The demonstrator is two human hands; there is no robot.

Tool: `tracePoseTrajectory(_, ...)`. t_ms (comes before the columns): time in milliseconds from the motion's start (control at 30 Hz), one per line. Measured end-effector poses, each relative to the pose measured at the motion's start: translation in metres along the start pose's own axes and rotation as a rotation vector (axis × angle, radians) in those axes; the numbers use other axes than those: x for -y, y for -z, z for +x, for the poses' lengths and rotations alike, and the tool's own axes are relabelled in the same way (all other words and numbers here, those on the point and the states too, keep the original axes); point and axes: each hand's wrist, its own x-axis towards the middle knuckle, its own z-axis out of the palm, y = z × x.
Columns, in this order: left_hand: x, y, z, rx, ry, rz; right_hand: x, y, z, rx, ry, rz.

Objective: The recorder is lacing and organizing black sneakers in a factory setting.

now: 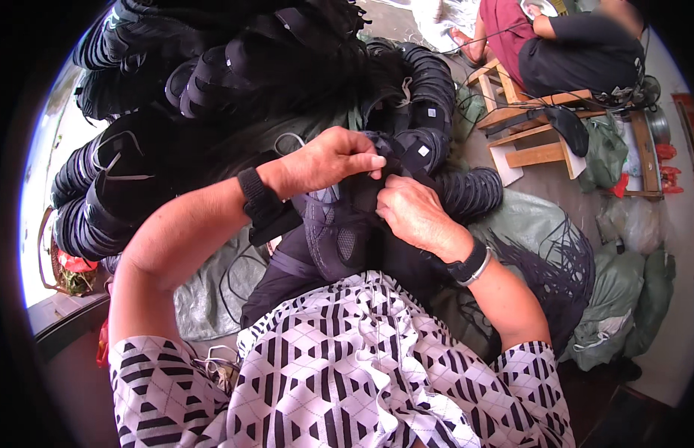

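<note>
While both hands meet at the centre of the view, the left hand (328, 160) lies curled over the top of a black shoe upper (339, 231), its fingers drawn together and pinching the dark fabric at the upper's top edge. The right hand (410, 213) sits just beside it, fingers folded and closed on the same edge, knuckles toward the camera; what lies under the fingertips is hidden. The upper rests on the person's lap, against a patterned black-and-white garment (347, 373), with its grey mesh panel facing up. Each wrist carries a black band.

Risk, as a judgement: the two grips are close together on soft fabric, so the pinched edge could slip free if either hand loosens, and the piece could slide off the lap toward the floor. Loose black cords (556, 254) to the right could also tangle with it.

Farther out, stacked bundles of black uppers (212, 67) fill the upper left, some tied with string. Grey-green sacks (616, 299) lie at right. Beyond, another person sits by a low wooden stool (541, 127).
</note>
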Motion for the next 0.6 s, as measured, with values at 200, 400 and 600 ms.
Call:
tracePoseTrajectory(200,0.013,0.006,-0.002,0.044,-0.006,-0.336,-0.026,0.030,0.012,-0.137,-0.397,1.488)
tracePoseTrajectory(400,0.017,-0.002,-0.004,0.036,-0.085,-0.406,0.020,-0.007,0.012,0.016,-0.408,1.460)
tracePoseTrajectory(600,0.018,-0.016,0.002,-0.047,-0.154,-0.441,0.027,0.018,0.013,-0.047,-0.583,1.501)
